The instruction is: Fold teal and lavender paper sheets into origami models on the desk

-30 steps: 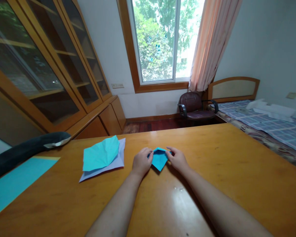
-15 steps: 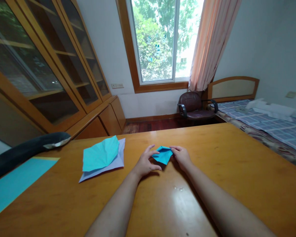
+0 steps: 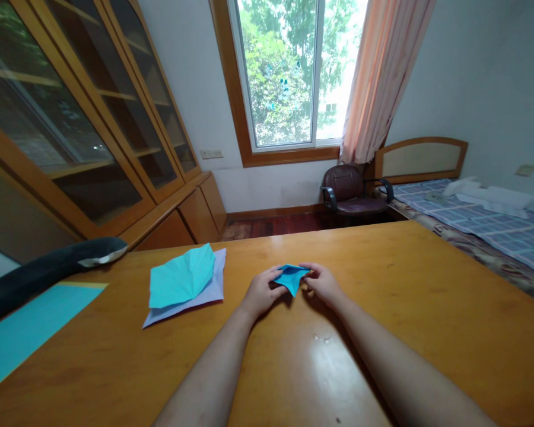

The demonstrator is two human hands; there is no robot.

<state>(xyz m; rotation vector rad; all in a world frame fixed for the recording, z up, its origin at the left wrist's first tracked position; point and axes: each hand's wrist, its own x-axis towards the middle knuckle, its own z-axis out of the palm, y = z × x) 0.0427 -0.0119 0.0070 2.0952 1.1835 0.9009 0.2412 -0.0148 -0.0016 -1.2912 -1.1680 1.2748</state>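
Window bright with daylight, trees outside. Pink curtain at its right. Glass-doored cabinet along left. White walls, dark reddish floor. Brown chair below curtain, beside bed with checked cover. Glossy wooden table in front.

Left hand and right hand are partly hiding the blue paper; left of them, turquoise paper is covering part of a lilac sheet.

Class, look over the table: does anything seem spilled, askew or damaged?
Shiny spots on the table, nearer the camera than the small blue paper, look like liquid drops, though I can't be sure. The creased turquoise paper lies crooked over the lilac paper.
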